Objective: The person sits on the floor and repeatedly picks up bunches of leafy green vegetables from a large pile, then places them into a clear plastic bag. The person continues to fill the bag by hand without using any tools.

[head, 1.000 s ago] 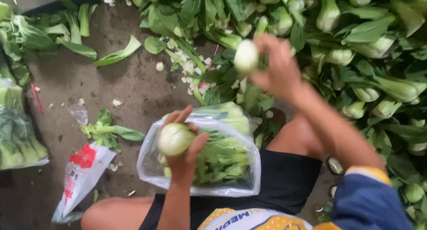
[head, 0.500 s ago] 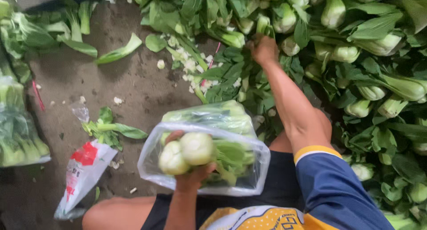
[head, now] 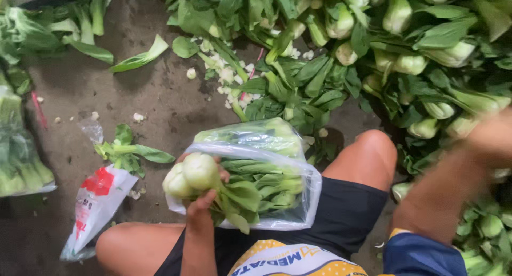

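Head view looked straight down on a seated person — left hand [head: 200, 201] was clenched around two bok choy heads [head: 192, 175], gripping them just past the pale bulbs so the stems stayed bunched together. Those heads sat at the mouth of a clear plastic bag [head: 277, 201] that rested on the lap, across the dark shorts [head: 352, 212]; the bag lay on its side with its opening toward the person's left, which looked like the reason the hand came in from that side. Long axis of the held heads ran roughly left-to-right in the frame: white bases pointed left and out of the bag, green leaves pointed right and slightly down, into it. Bunches already inside lay along the same line, so the load was stacked parallel rather than crossed — my read is that this kept the bag flat and easy to fill. Right hand [head: 493, 137] was out at the far right over the big pile of loose bok choy [head: 426, 68], blurred; couldn't tell whether it was closed on anything. Concrete floor [head: 149, 94] carried trimmed leaf scraps and white stem bits; a flat red-and-white printed bag [head: 96, 201] lay by the left knee, and a filled bag of greens [head: 21, 158] sat at the left edge
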